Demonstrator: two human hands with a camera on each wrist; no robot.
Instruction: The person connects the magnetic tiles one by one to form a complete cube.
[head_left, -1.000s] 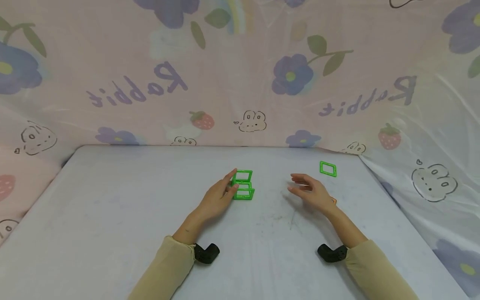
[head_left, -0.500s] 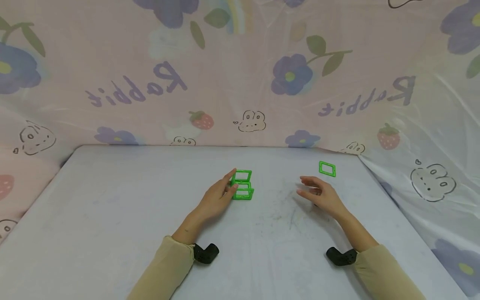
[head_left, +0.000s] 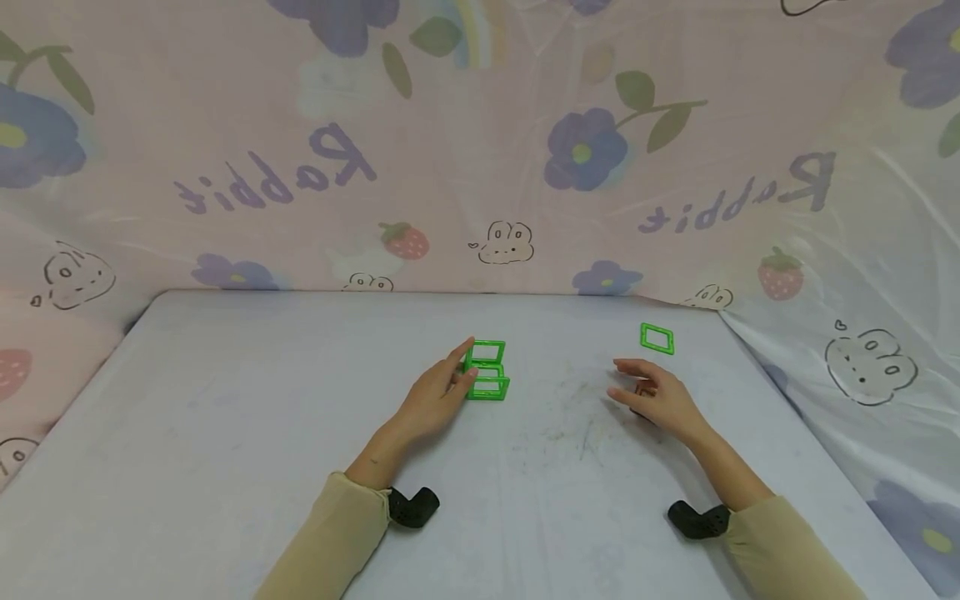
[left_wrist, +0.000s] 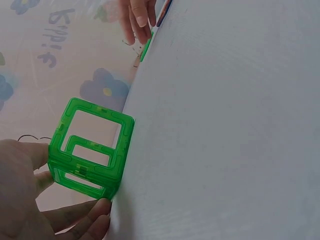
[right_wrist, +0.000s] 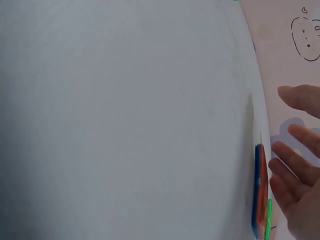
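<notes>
Touching left fingers (left_wrist: 103,206), joined frames (left_wrist: 93,145) (square, hollow) look translucent green.

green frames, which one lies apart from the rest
The single green frame beyond the right hand; the others are joined together at the left hand.

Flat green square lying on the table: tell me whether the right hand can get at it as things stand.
Likely yes. In the head view, the flat green square lies just beyond the right hand, with no object visible between them, and the fingers seem to hold nothing.
</notes>
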